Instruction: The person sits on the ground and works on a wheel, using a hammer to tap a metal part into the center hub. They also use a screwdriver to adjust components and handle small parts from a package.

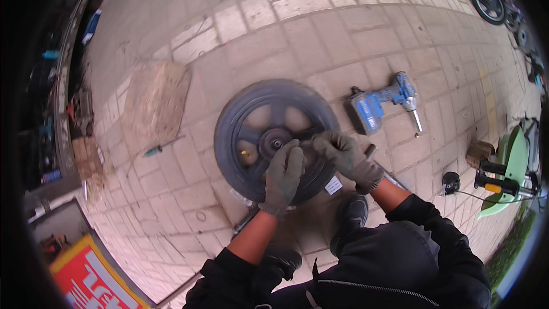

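Note:
A motorcycle wheel with a black tyre and broad dark spokes lies flat on the paving before my feet. My left hand, in a grey-green work glove, is over the near side of the wheel, its fingertips beside the hub. Whether it grips anything is hidden by the fingers. To its right, my gloved right hand is above the wheel's right rim with fingers pinched together. Something small and thin shows between the two hands, too blurred to name. A bit of yellow shows in a gap between the spokes.
Right of the wheel lies a blue cordless impact wrench with a long socket. A wooden board and a green-handled screwdriver lie to the left. A white label is by the tyre. Green motorcycle bodywork stands far right.

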Tool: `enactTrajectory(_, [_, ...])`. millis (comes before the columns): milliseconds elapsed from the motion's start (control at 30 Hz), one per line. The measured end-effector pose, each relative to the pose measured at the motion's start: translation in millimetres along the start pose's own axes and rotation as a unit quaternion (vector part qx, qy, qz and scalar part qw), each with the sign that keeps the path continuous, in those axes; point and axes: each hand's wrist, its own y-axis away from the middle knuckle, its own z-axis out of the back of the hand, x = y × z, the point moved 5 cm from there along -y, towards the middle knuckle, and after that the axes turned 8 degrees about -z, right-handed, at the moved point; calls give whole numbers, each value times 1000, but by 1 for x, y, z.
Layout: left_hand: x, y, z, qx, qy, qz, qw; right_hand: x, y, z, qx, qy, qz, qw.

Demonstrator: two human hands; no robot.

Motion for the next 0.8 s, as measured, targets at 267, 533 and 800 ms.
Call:
enactTrajectory(267, [42,25,100,-153,-34,-46,986,20,-27,-57,-25,510,310,802])
enactTrajectory(533, [51,34,135,-183,36,-28,982,-8,-52,-86,-4,690,302,658])
enactTrajectory(800, [43,25,114,-134,-177,-163,961,17,-36,-68,-32,593,197,780])
